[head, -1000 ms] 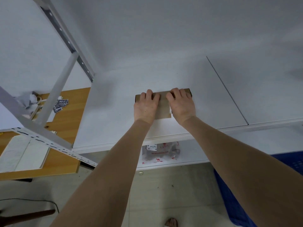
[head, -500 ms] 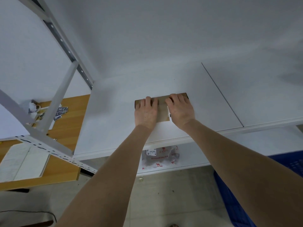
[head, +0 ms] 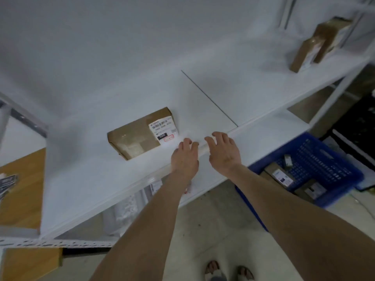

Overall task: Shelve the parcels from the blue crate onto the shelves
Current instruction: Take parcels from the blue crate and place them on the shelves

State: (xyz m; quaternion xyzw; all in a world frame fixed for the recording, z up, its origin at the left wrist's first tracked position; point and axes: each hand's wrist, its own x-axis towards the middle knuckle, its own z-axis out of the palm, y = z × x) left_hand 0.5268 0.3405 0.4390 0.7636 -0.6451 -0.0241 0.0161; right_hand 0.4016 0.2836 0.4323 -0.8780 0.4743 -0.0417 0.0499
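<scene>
Parcel (head: pixel 142 132) lying flat on shelf (head: pixel 85 179), label up, just behind front edge. Left hand (head: pixel 185 157) and right hand (head: pixel 223 153) at that edge, loose, empty. Best next: reach to blue crate (head: pixel 320 157) below shelf's right end; lift squarely, two-handed, set alongside, label up.

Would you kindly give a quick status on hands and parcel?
Left hand, right hand open, empty. Brown taped cardboard parcel flat on white shelf, hands clear. Nothing in the way.
</scene>
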